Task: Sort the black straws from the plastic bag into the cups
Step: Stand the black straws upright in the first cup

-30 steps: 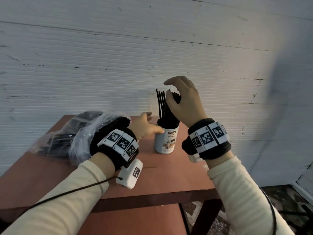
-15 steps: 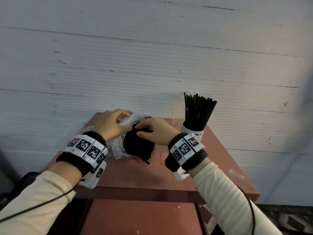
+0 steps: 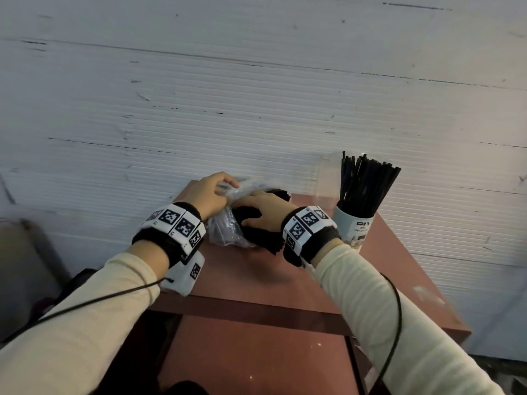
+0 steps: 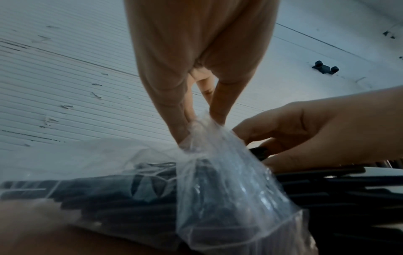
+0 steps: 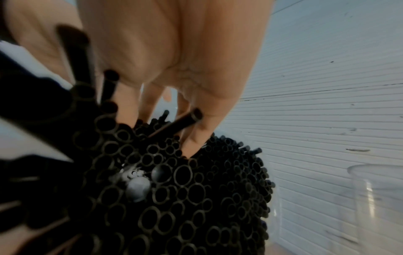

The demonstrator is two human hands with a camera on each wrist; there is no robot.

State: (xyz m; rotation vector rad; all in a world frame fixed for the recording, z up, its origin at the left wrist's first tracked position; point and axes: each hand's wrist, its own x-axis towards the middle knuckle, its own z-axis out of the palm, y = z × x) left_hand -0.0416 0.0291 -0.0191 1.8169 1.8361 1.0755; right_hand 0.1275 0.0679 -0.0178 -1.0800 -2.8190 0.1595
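Lying on the table [image 3: 256, 283] at its far left, the bag [image 3: 225, 232] held a thick bundle of straws [image 3: 262, 238], their open ends sticking out toward 5 o'clock. The left hand [image 3: 206, 196] pinched the bag's film between thumb and fingertips. The right hand [image 3: 263, 210] had its fingers curled into the straw ends, gripping several. At 3 o'clock stood a white cup [image 3: 352, 230] packed with upright straws, a clear cup [image 3: 326, 183] just behind it.
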